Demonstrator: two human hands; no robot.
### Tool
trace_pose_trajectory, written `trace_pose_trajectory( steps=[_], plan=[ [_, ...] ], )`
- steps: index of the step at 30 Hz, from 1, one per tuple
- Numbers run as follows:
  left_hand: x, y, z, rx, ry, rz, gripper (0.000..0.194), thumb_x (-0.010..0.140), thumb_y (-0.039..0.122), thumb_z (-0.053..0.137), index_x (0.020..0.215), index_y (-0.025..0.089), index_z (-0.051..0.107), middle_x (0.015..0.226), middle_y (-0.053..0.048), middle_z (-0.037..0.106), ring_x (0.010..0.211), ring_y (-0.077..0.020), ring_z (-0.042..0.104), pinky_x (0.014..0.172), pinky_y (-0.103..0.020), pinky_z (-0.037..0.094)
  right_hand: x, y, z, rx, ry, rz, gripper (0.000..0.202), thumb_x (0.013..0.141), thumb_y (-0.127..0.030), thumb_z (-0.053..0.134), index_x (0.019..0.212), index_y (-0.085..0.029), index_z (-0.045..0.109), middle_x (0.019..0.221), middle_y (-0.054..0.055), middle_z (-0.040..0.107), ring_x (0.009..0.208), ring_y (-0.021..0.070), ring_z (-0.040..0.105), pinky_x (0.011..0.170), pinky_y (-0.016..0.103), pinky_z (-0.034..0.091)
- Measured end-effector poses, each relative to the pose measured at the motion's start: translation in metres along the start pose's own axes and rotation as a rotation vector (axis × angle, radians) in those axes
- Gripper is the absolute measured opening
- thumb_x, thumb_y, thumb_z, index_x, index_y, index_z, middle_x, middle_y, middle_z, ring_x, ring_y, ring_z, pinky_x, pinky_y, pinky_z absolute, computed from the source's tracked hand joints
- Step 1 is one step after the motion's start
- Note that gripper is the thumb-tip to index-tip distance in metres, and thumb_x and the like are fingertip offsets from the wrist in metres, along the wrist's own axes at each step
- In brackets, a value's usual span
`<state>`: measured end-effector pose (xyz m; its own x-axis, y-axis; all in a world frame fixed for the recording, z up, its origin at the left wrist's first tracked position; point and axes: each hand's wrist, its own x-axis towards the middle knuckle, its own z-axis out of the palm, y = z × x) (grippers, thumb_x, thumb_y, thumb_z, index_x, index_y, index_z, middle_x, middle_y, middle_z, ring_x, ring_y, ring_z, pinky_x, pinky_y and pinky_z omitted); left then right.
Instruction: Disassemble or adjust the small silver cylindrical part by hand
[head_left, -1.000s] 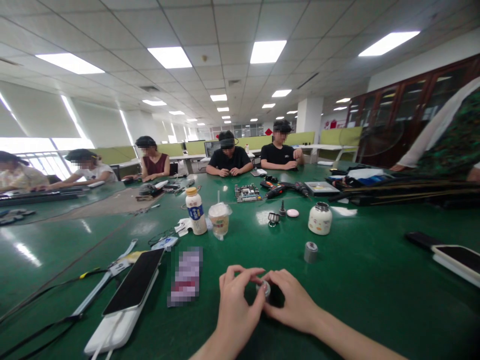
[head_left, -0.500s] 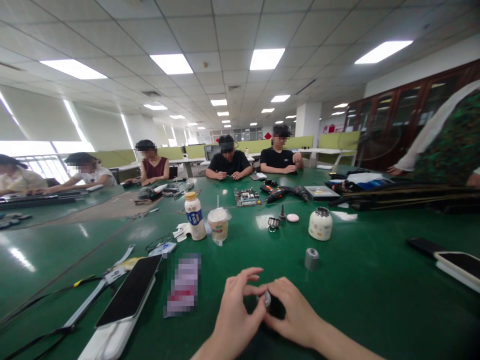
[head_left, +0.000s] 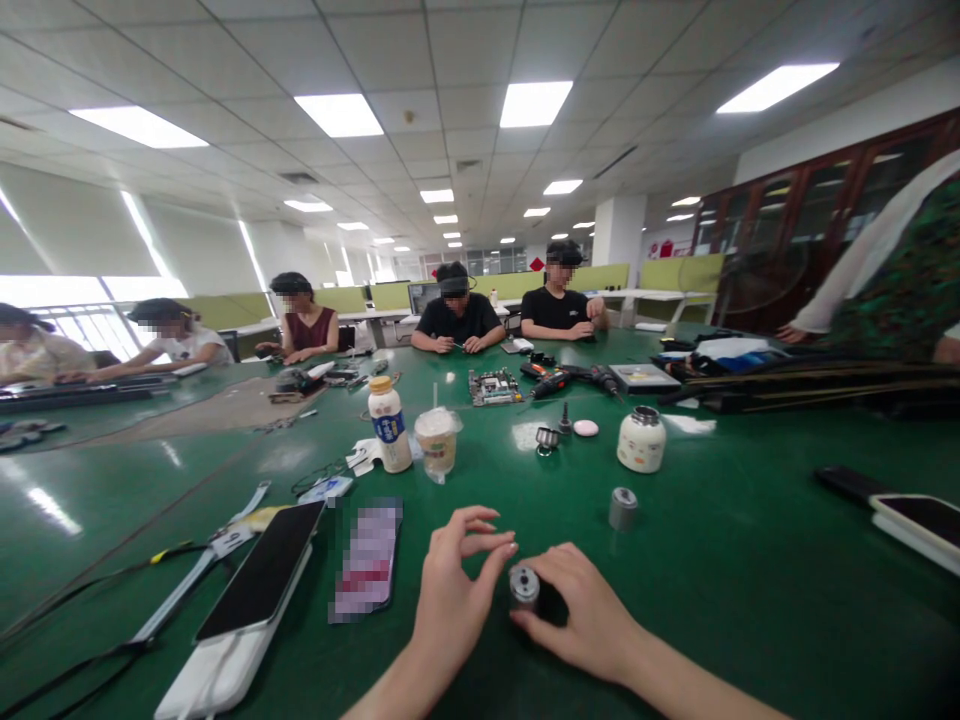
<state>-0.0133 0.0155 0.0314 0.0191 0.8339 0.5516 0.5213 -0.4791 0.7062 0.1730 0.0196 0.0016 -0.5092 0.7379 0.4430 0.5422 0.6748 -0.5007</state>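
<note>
From the head camera I see my right hand [head_left: 581, 615] resting low on the green table [head_left: 735, 560], its fingers curled around a small metal cylinder [head_left: 524, 586] that stands upright on the table; thumb and fingertips press its side, so that hand is clamped on it. My left hand [head_left: 454, 590] sits just beside the cylinder on its left, fingers bent and spread apart, holding nothing; one fingertip comes very near the cylinder's top, though I cannot tell whether it touches.

Taking the cylinder as my mark: a second, grey cylinder [head_left: 622, 508] stands beyond it to the right, well apart. Farther beyond that is a white jar [head_left: 640, 440], with a pink disc [head_left: 585, 428] and a small metal ring part [head_left: 547, 438] to the jar's left. Beyond the cylinder to the left stand a plastic cup [head_left: 437, 441] with a straw and a white bottle [head_left: 389, 425] with an orange cap. To the cylinder's left lies a blurred packet [head_left: 367, 560], then a black phone [head_left: 262, 570] on a white power bank [head_left: 217, 670]. At the far side other people [head_left: 457, 318] sit at work, and a sleeve [head_left: 862, 260] shows far right.
</note>
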Motion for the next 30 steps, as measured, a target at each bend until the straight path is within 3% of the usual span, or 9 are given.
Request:
trace_pose_trajectory(
  steps=[2, 5, 10, 13, 17, 21, 26, 30],
  plan=[
    [0.005, -0.01, -0.002, 0.026, 0.034, -0.047, 0.021, 0.083, 0.023, 0.068, 0.102, 0.023, 0.06, 0.101, -0.006, 0.076, 0.097, -0.0263, 0.067, 0.089, -0.043, 0.047, 0.0, -0.002, -0.002, -0.001, -0.005, 0.005, 0.023, 0.081, -0.031, 0.07, 0.101, -0.021, 0.063, 0.096, 0.003, 0.071, 0.086, 0.0223, 0.06, 0.082, 0.036, 0.04],
    [0.008, -0.028, -0.003, 0.121, -0.048, -0.075, 0.024, 0.079, 0.016, 0.069, 0.1, 0.023, 0.06, 0.087, -0.003, 0.078, 0.099, -0.0286, 0.067, 0.09, -0.046, 0.045, 0.0, -0.004, -0.003, -0.007, -0.014, 0.016, 0.024, 0.081, -0.031, 0.07, 0.102, -0.021, 0.064, 0.095, 0.003, 0.07, 0.087, 0.0227, 0.06, 0.082, 0.036, 0.04],
    [0.002, -0.044, 0.001, 0.2, -0.135, -0.074, 0.034, 0.075, 0.013, 0.072, 0.105, 0.025, 0.064, 0.085, -0.001, 0.08, 0.104, -0.0307, 0.064, 0.092, -0.05, 0.042, 0.001, -0.005, -0.004, -0.021, -0.019, 0.032, 0.024, 0.081, -0.032, 0.069, 0.102, -0.022, 0.064, 0.095, 0.004, 0.07, 0.087, 0.0232, 0.06, 0.082, 0.036, 0.042],
    [0.003, -0.037, 0.0, 0.17, -0.105, -0.069, 0.027, 0.077, 0.015, 0.072, 0.101, 0.024, 0.065, 0.084, -0.001, 0.08, 0.101, -0.0291, 0.066, 0.093, -0.048, 0.043, 0.0, -0.003, -0.003, -0.018, -0.019, 0.029, 0.025, 0.08, -0.033, 0.07, 0.102, -0.023, 0.064, 0.095, 0.004, 0.07, 0.087, 0.023, 0.06, 0.082, 0.036, 0.042],
    [0.005, -0.012, -0.002, -0.008, -0.033, -0.063, 0.025, 0.078, 0.02, 0.074, 0.1, 0.022, 0.063, 0.088, -0.002, 0.079, 0.096, -0.0258, 0.07, 0.093, -0.044, 0.045, -0.001, -0.001, -0.001, -0.005, -0.012, 0.014, 0.026, 0.081, -0.031, 0.07, 0.103, -0.021, 0.063, 0.098, 0.004, 0.07, 0.088, 0.0229, 0.06, 0.082, 0.036, 0.041],
    [0.0, 0.008, -0.001, -0.086, -0.124, -0.065, 0.032, 0.072, 0.012, 0.078, 0.098, 0.023, 0.064, 0.082, -0.001, 0.079, 0.094, -0.026, 0.07, 0.091, -0.042, 0.046, -0.001, 0.001, 0.002, -0.008, -0.004, -0.002, 0.025, 0.08, -0.031, 0.07, 0.102, -0.02, 0.063, 0.097, 0.005, 0.07, 0.088, 0.0232, 0.06, 0.081, 0.037, 0.041],
    [-0.005, 0.012, 0.002, -0.092, -0.175, -0.079, 0.029, 0.072, 0.009, 0.076, 0.097, 0.023, 0.067, 0.082, -0.001, 0.08, 0.093, -0.0258, 0.071, 0.089, -0.041, 0.048, -0.001, 0.003, 0.004, -0.027, 0.009, -0.004, 0.019, 0.081, -0.03, 0.069, 0.096, -0.019, 0.062, 0.092, 0.005, 0.068, 0.086, 0.0228, 0.059, 0.08, 0.036, 0.041],
    [-0.004, 0.008, 0.003, -0.093, -0.141, -0.075, 0.028, 0.07, 0.008, 0.076, 0.093, 0.023, 0.068, 0.082, -0.001, 0.08, 0.094, -0.0274, 0.072, 0.092, -0.044, 0.049, -0.002, 0.003, 0.004, -0.021, 0.005, -0.01, 0.02, 0.081, -0.031, 0.069, 0.096, -0.02, 0.062, 0.093, 0.004, 0.069, 0.086, 0.0226, 0.059, 0.08, 0.036, 0.041]
  ],
)
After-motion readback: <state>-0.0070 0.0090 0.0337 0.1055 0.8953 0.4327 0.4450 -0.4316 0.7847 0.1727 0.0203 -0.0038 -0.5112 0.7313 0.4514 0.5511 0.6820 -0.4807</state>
